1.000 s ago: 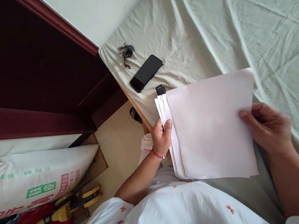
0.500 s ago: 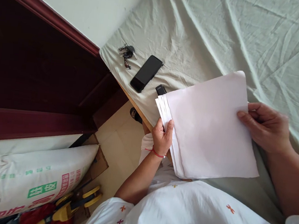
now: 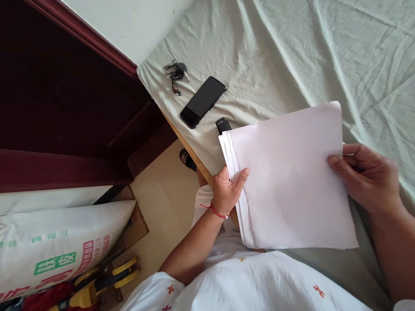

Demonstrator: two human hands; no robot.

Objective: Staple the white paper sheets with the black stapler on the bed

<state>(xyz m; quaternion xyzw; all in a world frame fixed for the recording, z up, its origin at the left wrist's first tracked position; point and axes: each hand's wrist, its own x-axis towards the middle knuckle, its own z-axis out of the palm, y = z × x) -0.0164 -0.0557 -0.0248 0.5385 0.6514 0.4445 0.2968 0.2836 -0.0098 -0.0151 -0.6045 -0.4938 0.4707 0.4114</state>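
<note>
Left: your left hand pinches the left edge of the paper, thumb on top; press evenly so its staggered layers can't slip | Middle: paper spans the near edge of the cloth; hold it flat | Right: your right hand pinches its right edge; grip lightly against creasing.

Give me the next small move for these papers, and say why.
Probably even up the papers with the left hand while the right hand steadies the opposite edge: their left edges look staggered, and each hand has hold of one side.
</note>
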